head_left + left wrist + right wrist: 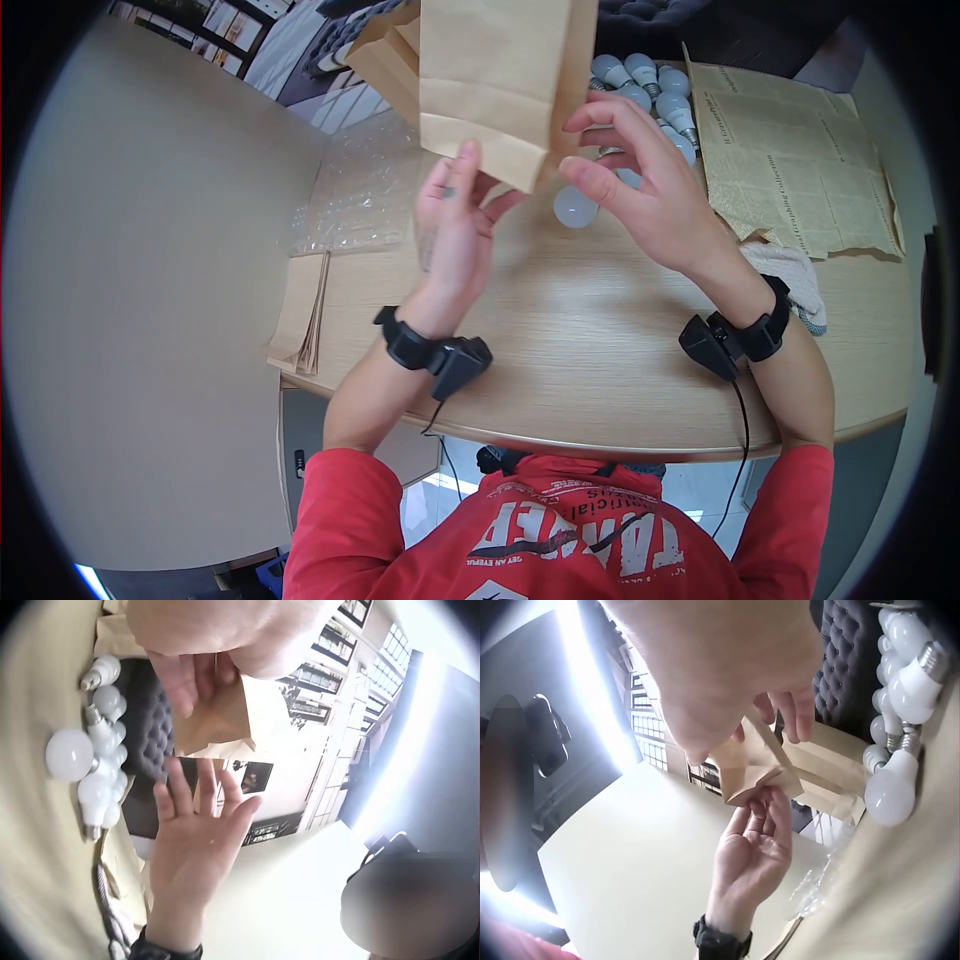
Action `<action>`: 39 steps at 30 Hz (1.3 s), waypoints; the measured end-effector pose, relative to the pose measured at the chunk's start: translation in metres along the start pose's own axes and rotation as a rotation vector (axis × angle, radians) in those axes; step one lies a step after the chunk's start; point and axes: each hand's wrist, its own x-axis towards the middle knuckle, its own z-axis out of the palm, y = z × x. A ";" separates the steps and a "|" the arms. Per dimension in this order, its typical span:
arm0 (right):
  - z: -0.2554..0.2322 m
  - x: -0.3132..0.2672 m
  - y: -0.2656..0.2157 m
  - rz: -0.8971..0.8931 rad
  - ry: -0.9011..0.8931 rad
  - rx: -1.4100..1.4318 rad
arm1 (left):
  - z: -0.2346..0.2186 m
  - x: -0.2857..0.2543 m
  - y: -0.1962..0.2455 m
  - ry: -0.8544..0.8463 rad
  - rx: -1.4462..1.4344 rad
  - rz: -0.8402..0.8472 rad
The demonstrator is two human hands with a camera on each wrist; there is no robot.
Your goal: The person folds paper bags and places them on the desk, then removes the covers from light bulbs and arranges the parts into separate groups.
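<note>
A brown paper bag is held up over the table, its folded bottom toward the person. The left hand grips the bag's lower end, thumb on the near face and fingers beneath, as the right wrist view also shows at the bag's bottom. Beside the bag's right edge is the right hand, fingers spread and slightly bent, holding nothing. In the left wrist view the right hand shows its palm, fingers apart. A light bulb lies on the table below the bag.
Several white bulbs lie at the back. Printed paper is at the right, with a white cloth near the right wrist. Clear plastic wrap and flat folded paper bags lie at the left. Another brown bag is behind.
</note>
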 end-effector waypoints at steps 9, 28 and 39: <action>-0.007 0.005 0.003 0.355 -0.021 0.341 | 0.014 -0.014 -0.007 -0.069 0.119 0.021; -0.014 0.007 -0.010 0.285 -0.053 0.419 | -0.003 0.014 0.038 -0.208 0.294 0.196; -0.017 0.007 0.007 0.275 0.067 0.375 | -0.006 0.015 0.024 -0.176 0.182 0.170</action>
